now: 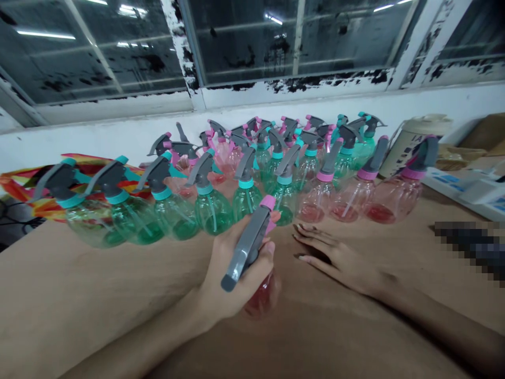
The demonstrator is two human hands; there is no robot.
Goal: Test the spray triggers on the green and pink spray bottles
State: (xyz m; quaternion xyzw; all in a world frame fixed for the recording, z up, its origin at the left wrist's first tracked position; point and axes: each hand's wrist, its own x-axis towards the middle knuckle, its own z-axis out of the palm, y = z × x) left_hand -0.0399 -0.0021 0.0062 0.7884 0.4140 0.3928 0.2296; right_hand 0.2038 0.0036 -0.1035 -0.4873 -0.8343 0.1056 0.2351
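Observation:
My left hand (226,273) is wrapped around a pink spray bottle (262,297) with a grey trigger head (246,247) and a pink collar, held just above the brown table (98,295). My right hand (335,258) lies flat on the table to the right of it, fingers stretched out and holding nothing. Right behind both hands stand rows of several spray bottles, green ones (211,208) with teal collars on the left and pink ones (353,197) on the right.
Behind the bottles runs a white wall under dark windows (244,42). A red and yellow bag (23,187) lies at the far left. At the right stand a cream jug (414,139), white and blue boxes (465,192) and a blurred dark object (473,247).

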